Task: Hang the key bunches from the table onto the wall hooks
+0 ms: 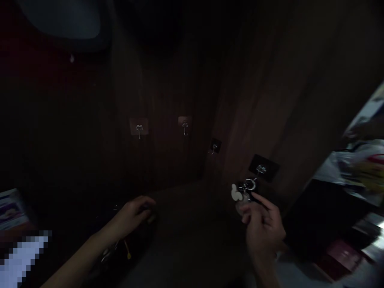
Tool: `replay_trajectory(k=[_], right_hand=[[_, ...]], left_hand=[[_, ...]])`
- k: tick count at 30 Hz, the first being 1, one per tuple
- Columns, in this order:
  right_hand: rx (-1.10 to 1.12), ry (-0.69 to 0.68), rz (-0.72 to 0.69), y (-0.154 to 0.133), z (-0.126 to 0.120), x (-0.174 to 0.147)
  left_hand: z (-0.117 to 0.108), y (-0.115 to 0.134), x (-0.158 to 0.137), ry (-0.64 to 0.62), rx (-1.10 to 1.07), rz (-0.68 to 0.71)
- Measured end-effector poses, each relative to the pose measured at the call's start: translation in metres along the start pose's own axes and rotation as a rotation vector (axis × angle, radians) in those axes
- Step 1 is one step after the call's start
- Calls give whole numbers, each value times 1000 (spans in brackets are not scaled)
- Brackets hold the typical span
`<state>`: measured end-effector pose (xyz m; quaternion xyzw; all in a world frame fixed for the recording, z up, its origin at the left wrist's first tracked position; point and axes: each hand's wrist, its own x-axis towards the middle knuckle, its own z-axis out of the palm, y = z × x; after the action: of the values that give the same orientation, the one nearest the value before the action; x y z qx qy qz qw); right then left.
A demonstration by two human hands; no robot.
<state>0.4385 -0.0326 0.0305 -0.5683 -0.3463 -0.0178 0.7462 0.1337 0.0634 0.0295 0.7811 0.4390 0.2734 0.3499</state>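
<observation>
A keychain (250, 184) hangs by its ring from the metal hook on a dark adhesive patch (271, 169), on the right wooden panel. It carries a pale, rounded charm (236, 193) and other parts too dark to make out. My right hand (264, 226) is at the keychain, thumb and fingers closed on its lower part, the index finger stretched toward the ring. Low on the left, my left hand (135, 213) hovers with loosely bent fingers, thumb apart, and nothing visible in it. Beneath its wrist lies a dark object with a small yellow tag (129, 254).
Along the dark wood are more stick-on hooks: one on the left (139, 129), a middle hook (185, 126) and a corner hook (214, 147). A printed box (13, 212) stands at the left edge. At lower right are plastic bags (345, 166) and a red object (342, 258).
</observation>
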Motion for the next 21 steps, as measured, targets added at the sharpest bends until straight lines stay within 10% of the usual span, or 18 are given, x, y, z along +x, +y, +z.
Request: replay_trajectory(k=[11, 21], right_hand=[[-3, -295, 351, 31, -23, 16], [-144, -555, 247, 29, -26, 28]], left_hand=[[148, 116, 103, -286, -597, 296], [171, 148, 123, -491, -665, 102]])
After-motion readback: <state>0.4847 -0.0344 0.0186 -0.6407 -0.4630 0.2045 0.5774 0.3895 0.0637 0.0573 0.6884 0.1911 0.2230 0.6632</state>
